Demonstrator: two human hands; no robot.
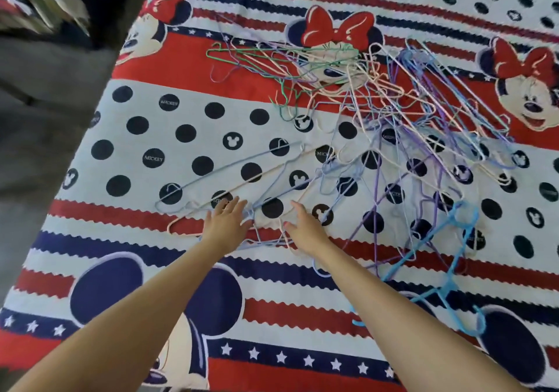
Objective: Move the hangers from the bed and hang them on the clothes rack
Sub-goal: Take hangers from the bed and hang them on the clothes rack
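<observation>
Both hands, left and right, reach with fingers spread, grasping nothing, over the nearest pale blue and cream wire hangers. The whole tangle lies on the cartoon-print bed; gathering seems barely begun. Next, I judge, they must close round a few without snagging the rest.

Just my one head cam here, looking steeply down at the bed, close above, hangers lying beyond my fingertips.

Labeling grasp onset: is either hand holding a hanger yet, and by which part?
Nothing held. Left hand and right hand reach open-fingered over the nearest hangers on the bed; no finger curls round a wire.
</observation>
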